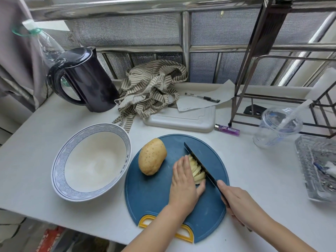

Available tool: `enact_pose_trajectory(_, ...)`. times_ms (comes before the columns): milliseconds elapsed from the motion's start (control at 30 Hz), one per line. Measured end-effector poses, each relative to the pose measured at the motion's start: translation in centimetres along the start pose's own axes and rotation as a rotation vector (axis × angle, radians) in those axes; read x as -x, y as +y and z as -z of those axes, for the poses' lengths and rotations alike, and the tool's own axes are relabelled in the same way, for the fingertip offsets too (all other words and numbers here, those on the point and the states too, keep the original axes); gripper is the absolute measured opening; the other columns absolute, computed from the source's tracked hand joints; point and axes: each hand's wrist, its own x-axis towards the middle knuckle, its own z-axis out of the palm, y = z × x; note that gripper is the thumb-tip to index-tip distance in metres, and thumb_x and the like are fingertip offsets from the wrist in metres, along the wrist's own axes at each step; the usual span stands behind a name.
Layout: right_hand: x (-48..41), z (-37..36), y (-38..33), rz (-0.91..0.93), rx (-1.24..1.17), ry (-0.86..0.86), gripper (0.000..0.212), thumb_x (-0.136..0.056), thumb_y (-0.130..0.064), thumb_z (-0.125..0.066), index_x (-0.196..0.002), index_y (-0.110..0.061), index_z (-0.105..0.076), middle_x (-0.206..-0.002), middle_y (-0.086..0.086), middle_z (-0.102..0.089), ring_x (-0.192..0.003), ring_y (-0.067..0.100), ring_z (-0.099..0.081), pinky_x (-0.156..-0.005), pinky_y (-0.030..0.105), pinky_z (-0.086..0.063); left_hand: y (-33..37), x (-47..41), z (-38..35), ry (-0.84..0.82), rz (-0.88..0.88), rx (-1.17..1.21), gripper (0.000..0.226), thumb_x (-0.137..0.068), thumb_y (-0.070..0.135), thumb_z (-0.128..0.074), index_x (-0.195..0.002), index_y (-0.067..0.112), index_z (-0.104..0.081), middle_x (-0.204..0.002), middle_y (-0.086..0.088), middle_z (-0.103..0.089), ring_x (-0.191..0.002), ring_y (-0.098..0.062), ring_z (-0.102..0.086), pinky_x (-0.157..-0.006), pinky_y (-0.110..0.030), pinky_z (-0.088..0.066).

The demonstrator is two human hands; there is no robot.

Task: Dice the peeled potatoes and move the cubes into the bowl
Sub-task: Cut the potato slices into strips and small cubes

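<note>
On the round blue cutting board lies a whole brown potato at the left. A fanned stack of pale potato slices lies in the board's middle. My left hand cups the slices from the left, fingers and thumb curled round them. My right hand grips the handle of a dark knife, whose blade lies against the right side of the slices. The white bowl with a blue patterned rim stands empty to the left of the board.
A dark electric kettle stands at the back left, a striped cloth behind the board, on a white cutting board. A lighter, a plastic cup, a glass tray and a metal rack crowd the right.
</note>
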Motion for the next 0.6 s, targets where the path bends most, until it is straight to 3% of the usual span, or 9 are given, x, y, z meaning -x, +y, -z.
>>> enact_pose_trajectory(100, 0.0, 0.3, -0.3, -0.004, 0.012, 0.002, 0.053, -0.100, -0.053, -0.036, -0.065, -0.014, -0.036, -0.044, -0.010, -0.033, -0.036, 0.008, -0.027, -0.040, 0.015, -0.023, 0.1, -0.2, 0.0, -0.002, 0.001, -0.009, 0.072, -0.082, 0.049, -0.038, -0.132, -0.003, -0.041, -0.123, -0.018, -0.058, -0.118, -0.029, -0.042, -0.090, -0.042, -0.053)
enact_pose_trajectory(267, 0.8, 1.5, -1.3, 0.008, -0.080, 0.021, 0.051, -0.100, -0.049, -0.039, -0.069, -0.010, -0.037, -0.048, -0.006, -0.030, -0.038, 0.011, -0.024, -0.038, 0.018, -0.022, 0.1, -0.2, 0.2, -0.019, -0.007, 0.005, 0.068, -0.084, 0.048, -0.039, -0.127, -0.003, -0.043, -0.120, -0.018, -0.060, -0.112, -0.031, -0.054, -0.087, -0.040, -0.055)
enact_pose_trajectory(600, 2.6, 1.8, -1.5, 0.086, -0.096, -0.042, 0.051, -0.095, -0.053, -0.039, -0.063, -0.014, -0.036, -0.055, 0.000, -0.030, -0.047, 0.015, -0.023, -0.043, 0.020, -0.022, 0.0, -0.2, 0.1, -0.007, 0.011, 0.039, 0.068, -0.087, 0.049, -0.039, -0.127, -0.006, -0.045, -0.121, -0.021, -0.053, -0.116, -0.030, -0.041, -0.084, -0.042, -0.056)
